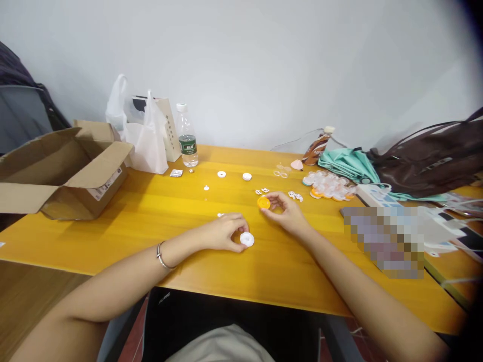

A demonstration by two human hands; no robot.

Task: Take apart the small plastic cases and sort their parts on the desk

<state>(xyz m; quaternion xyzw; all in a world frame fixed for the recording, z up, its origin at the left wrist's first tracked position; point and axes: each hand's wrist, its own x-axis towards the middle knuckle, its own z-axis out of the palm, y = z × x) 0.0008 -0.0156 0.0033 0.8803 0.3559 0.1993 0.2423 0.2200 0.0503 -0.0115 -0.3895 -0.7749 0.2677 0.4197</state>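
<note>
My left hand (pixel 228 234) pinches a round white plastic disc (pixel 247 239) by its edge, just above the table. Up and to the right, my right hand (pixel 285 212) grips an orange round plastic piece (pixel 263 202) between thumb and fingers. A small white part (pixel 221 215) shows partly behind my left hand. Beyond the hands lie a white ring (pixel 221 174), a thicker white disc (pixel 246 177) and a tiny white piece (pixel 206 187). Small white patterned parts (pixel 295 196) are near my right hand.
An open cardboard box (pixel 90 176) stands at the left, beside a white plastic bag (pixel 147 141) and a water bottle (pixel 187 138). At the right are a cluster of clear and coloured round pieces (pixel 328 185), a brown drink bottle (pixel 318 147), teal fabric (pixel 349 163) and a dark bag (pixel 415 156).
</note>
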